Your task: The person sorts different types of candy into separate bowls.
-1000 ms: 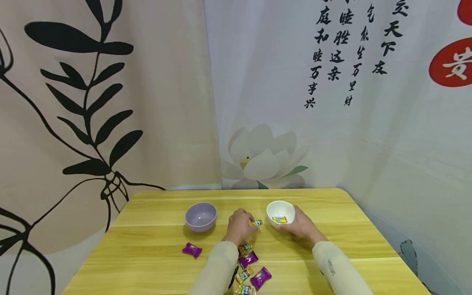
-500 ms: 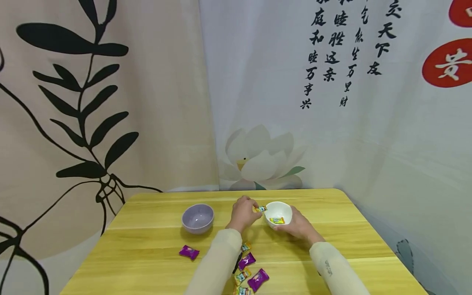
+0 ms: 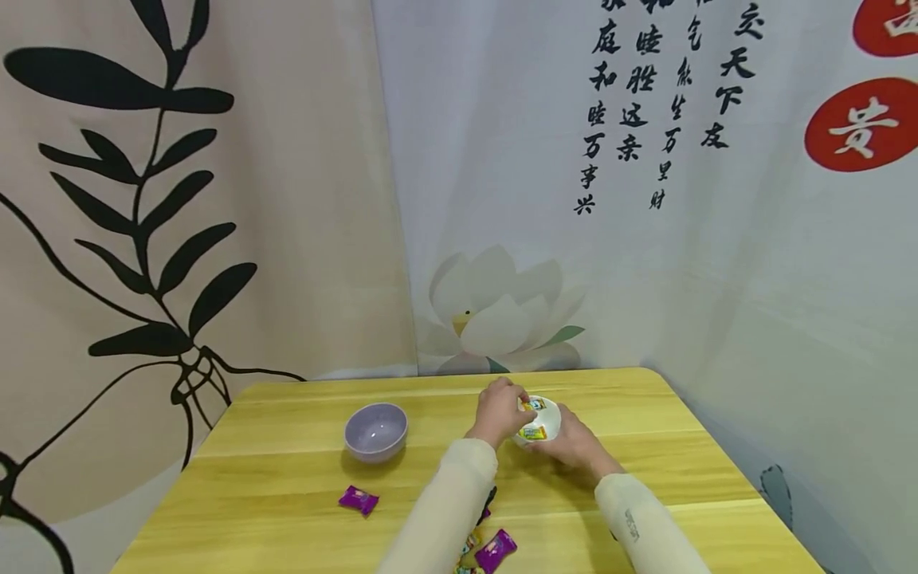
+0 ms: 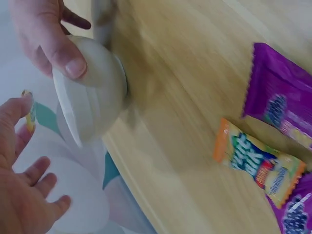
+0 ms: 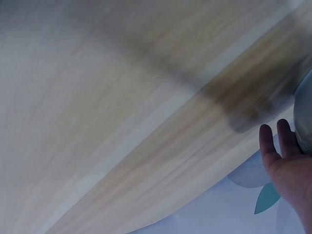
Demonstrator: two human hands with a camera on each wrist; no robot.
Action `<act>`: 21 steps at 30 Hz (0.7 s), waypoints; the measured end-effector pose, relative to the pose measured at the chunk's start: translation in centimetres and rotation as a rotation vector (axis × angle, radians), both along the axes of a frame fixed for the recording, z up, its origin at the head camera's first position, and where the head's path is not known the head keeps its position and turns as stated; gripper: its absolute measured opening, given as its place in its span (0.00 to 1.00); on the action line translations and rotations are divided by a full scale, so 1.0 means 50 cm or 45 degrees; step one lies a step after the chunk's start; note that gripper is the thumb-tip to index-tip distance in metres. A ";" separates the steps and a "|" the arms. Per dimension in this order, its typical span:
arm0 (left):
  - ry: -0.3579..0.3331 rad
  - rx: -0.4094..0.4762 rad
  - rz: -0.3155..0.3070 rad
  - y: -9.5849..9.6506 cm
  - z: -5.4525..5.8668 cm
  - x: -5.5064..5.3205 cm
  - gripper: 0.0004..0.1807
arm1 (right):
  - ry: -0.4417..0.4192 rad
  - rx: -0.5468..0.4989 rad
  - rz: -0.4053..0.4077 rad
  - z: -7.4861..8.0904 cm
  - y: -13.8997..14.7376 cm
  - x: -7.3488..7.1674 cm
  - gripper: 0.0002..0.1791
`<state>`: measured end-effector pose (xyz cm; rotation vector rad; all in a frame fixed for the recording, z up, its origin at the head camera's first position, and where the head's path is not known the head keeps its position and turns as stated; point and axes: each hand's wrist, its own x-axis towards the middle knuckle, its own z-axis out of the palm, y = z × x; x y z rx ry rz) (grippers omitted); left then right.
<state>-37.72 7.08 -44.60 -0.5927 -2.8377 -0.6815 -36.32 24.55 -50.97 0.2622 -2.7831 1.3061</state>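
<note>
My left hand (image 3: 500, 413) pinches a small yellow wrapped candy (image 3: 535, 404) between thumb and fingertips, above the opening of a white bowl (image 3: 551, 416). In the left wrist view that candy (image 4: 30, 116) shows edge-on, with the other fingers spread apart. My right hand (image 3: 578, 443) holds the bowl from the right side; its thumb lies on the bowl's outer wall in the left wrist view. Inside the bowl lies another yellow wrapped candy (image 3: 533, 434). The right wrist view catches only part of the right hand (image 5: 292, 180) and the bowl's side (image 5: 304, 112).
Left of the hands stands a purple bowl (image 3: 376, 433). A purple wrapped candy (image 3: 358, 501) lies in front of it. More candies, among them a purple one (image 3: 496, 550) and a yellow-orange one (image 4: 261, 161), lie near the left sleeve, which partly hides them.
The left hand has carried its candy rightward from the table to over the white bowl. The right hand keeps its hold on the bowl. The head view has shifted slightly.
</note>
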 end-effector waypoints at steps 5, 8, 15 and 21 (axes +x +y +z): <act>-0.101 -0.012 -0.025 0.004 0.003 0.008 0.25 | -0.016 0.021 -0.012 0.001 -0.004 0.005 0.46; -0.095 -0.018 -0.009 -0.013 0.006 0.008 0.26 | -0.021 0.029 -0.023 0.005 -0.007 0.008 0.47; -0.065 -0.057 0.041 -0.069 0.018 -0.003 0.29 | -0.033 0.040 -0.027 0.010 -0.010 0.015 0.54; -0.029 -0.074 0.038 -0.111 0.030 -0.012 0.30 | -0.032 0.039 -0.014 0.008 -0.011 0.012 0.56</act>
